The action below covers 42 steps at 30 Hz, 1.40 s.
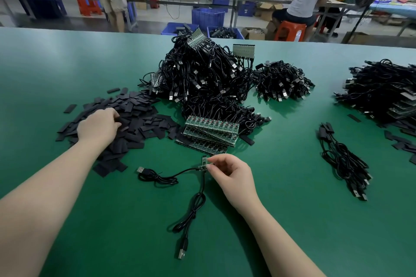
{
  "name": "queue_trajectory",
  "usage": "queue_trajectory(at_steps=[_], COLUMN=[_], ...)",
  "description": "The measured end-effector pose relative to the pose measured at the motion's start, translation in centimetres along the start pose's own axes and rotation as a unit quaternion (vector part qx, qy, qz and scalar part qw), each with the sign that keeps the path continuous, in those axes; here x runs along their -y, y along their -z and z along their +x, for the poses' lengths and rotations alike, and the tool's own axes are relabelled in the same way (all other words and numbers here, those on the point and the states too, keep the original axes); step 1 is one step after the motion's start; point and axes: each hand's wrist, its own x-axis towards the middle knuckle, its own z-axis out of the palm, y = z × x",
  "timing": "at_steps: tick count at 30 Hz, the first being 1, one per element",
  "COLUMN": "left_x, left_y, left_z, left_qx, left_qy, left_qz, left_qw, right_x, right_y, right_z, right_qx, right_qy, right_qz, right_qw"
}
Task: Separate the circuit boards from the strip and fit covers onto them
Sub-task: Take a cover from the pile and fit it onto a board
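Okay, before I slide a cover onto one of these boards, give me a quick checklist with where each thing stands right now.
1. Board separated from the strip: ok, the right hand pinches small boards clear of the stacked strips.
2. Single board in hand: not ok, two cables run from the pinch.
3. Cover picked up: cannot tell, the left hand rests in the cover pile, fingertips hidden.
4. Cables free of the big tangle: ok, both lie apart on the green mat.
5. Cover opening facing the board: cannot tell.
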Motion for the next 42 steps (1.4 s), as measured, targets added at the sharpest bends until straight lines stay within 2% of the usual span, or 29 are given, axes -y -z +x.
queue_trajectory(at_steps=[4, 9, 11, 15, 17, 19, 21, 23, 25, 29, 35, 38, 42], left_x=[0.8, 1.1, 1.0, -1.5, -4.2, -7.1, -9.7, -11.9, -13.6, -14.4, -13.8, -13.5, -13.3], left_y=[0.2, 0.7, 0.8, 2.1, 2.8, 2.5, 1.5, 0.0, -1.2, -2.5, -2.8, -3.0, -2.8], left_z=[-0.6, -0.9, -0.8, -2.2, -4.5, -7.6, -10.9, -13.6, -15.3, -16.2, -15.3, -15.9, -16.5], left_qx=[-0.056, -0.040, -0.056, -0.160, -0.172, -0.122, -0.033, 0.053, 0.097, 0.071, 0.076, 0.062, 0.100], left_qy=[0.024, 0.005, 0.006, -0.003, -0.017, -0.054, -0.111, -0.163, -0.179, -0.193, -0.236, -0.239, -0.237], left_qz=[-0.099, -0.105, -0.159, -0.348, -0.417, -0.473, -0.506, -0.506, -0.502, -0.485, -0.469, -0.459, -0.431], left_qw=[0.993, 0.994, 0.986, 0.924, 0.892, 0.871, 0.855, 0.846, 0.841, 0.850, 0.848, 0.854, 0.865], right_x=[0.2, 0.3, 0.3, 0.1, 0.0, 0.0, 0.0, -0.1, -0.1, 0.0, 0.3, 0.4, 0.4], right_y=[0.1, 0.2, 0.2, 0.2, 0.2, 0.0, -0.2, -0.3, -0.2, 0.1, 0.2, 0.4, 0.6], right_z=[-0.1, -0.2, -0.2, -0.1, -0.1, -0.1, -0.1, -0.1, 0.0, 0.1, -0.1, -0.2, -0.3], right_qx=[0.004, 0.004, 0.005, 0.003, 0.000, -0.004, -0.012, -0.027, -0.041, -0.041, -0.051, -0.080, -0.141], right_qy=[-0.003, -0.006, -0.004, -0.006, -0.007, -0.001, 0.007, 0.010, 0.008, -0.012, -0.017, -0.029, -0.047], right_qz=[0.004, 0.006, 0.003, -0.006, -0.010, -0.015, -0.022, -0.022, -0.013, 0.026, 0.064, 0.089, 0.138], right_qw=[1.000, 1.000, 1.000, 1.000, 1.000, 1.000, 1.000, 0.999, 0.999, 0.999, 0.997, 0.992, 0.979])
